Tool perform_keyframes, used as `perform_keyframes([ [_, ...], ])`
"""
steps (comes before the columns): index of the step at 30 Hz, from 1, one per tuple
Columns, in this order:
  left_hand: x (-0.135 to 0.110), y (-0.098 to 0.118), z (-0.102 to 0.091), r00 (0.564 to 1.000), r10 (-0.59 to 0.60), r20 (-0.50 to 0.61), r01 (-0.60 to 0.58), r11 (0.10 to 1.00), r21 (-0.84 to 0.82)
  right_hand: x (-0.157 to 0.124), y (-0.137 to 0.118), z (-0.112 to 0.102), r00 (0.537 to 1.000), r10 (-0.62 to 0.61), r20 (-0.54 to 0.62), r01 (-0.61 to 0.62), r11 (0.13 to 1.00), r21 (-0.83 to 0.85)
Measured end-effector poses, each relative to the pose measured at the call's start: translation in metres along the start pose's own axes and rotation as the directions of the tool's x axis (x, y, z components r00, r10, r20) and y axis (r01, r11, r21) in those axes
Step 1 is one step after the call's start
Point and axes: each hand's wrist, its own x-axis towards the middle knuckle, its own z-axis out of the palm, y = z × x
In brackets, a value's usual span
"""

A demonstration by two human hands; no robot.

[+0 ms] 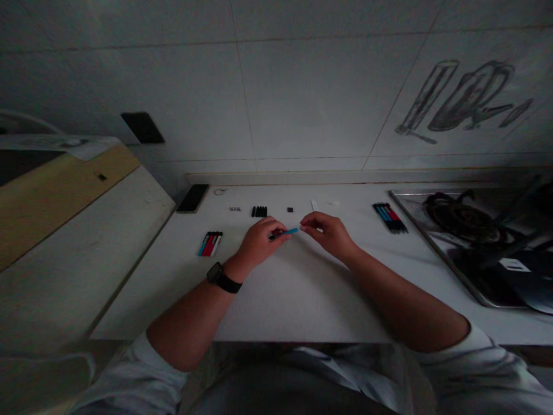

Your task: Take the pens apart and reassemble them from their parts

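At the back left corner of the countertop point(280, 300) lies a phone point(193, 197), well apart from our hands. Nearer us, towards the left edge, a small bunch of pens point(210, 244) lies side by side. Along the back edge sit some tiny parts point(234, 208) and a row of black caps point(259, 211). All of these are loose, so a sweep of the forearm could send them rolling towards the left edge.

Our left hand point(259, 242), with a watch point(215, 272) on its wrist, is over the middle of the countertop. Its fingers are closed around the dark end of a blue pen point(286, 233), which is held level just above the surface and points right. The grip is only on that one end, so we judge that a sideways pull could twist the pen out of the fingers.

Behind it, near the back edge, are a little black piece point(290, 210) and a white piece point(314, 205). Our right hand point(328, 230) has its fingertips bunched together just at the pen's blue end. We cannot tell whether they grip it or only meet it. If they hold something small there, it could slip and be hard to find in this dim light.

Further right a second bunch of pens point(390, 218) lies close beside the stove point(470, 242), which fills the right end. Anything nudged that way could roll onto the stove top.
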Motion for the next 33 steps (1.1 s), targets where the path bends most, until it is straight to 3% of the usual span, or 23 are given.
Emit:
perform_keyframes([
  [7, -0.001, 0.0, 0.001, 1.0, 0.019, 0.003, -0.019, 1.0, 0.012, -0.002, -0.003, 0.005, 0.997, -0.064, 0.039, 0.063, 0.998, 0.018],
  [17, -0.003, -0.003, 0.002, 0.998, 0.048, 0.05, -0.05, 0.998, 0.032, -0.004, -0.006, 0.01, 0.989, -0.032, 0.148, -0.001, 0.975, 0.221],
  [22, -0.003, -0.001, 0.002, 0.996, 0.051, 0.076, -0.051, 0.999, -0.006, -0.001, -0.009, 0.005, 0.999, 0.018, 0.043, -0.031, 0.945, 0.325],
  [27, -0.002, -0.002, 0.001, 0.999, -0.036, -0.007, 0.036, 0.999, -0.001, 0.006, -0.003, -0.008, 0.989, 0.128, -0.077, -0.083, 0.899, 0.431],
  [31, -0.002, -0.008, 0.002, 0.995, -0.089, -0.035, 0.09, 0.996, 0.022, 0.008, 0.002, -0.012, 0.987, 0.157, -0.023, -0.134, 0.903, 0.408],
  [33, -0.002, -0.011, 0.002, 0.993, -0.109, -0.036, 0.11, 0.993, 0.038, 0.007, 0.001, -0.013, 0.991, 0.129, 0.041, -0.135, 0.938, 0.318],
])
